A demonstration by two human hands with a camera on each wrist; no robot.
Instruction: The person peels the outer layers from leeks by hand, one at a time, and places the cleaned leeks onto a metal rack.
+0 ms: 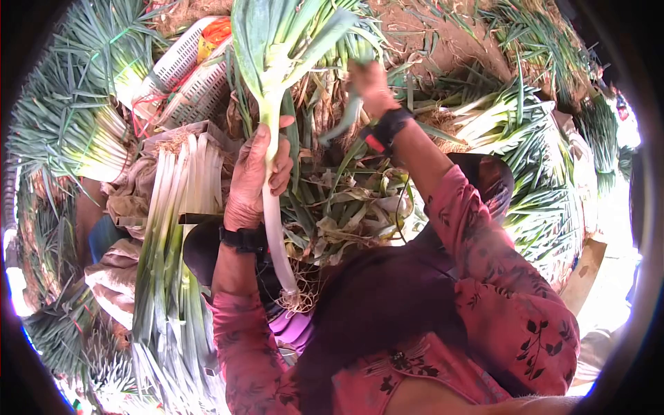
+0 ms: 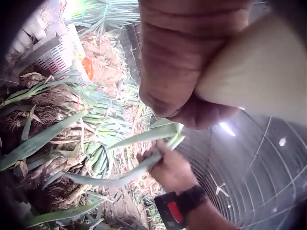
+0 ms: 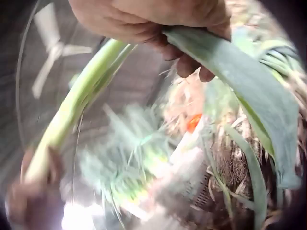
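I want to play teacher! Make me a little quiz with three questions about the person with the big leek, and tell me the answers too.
1. True or false: the left hand is empty.
2. What does the right hand hold? A) a cup B) a green leaf C) a spoon
3. Fill the gap: the leek has thin, stringy ____ at its white end.

Key: 1. False, it grips the leek's stalk. 2. B. 3. Roots.
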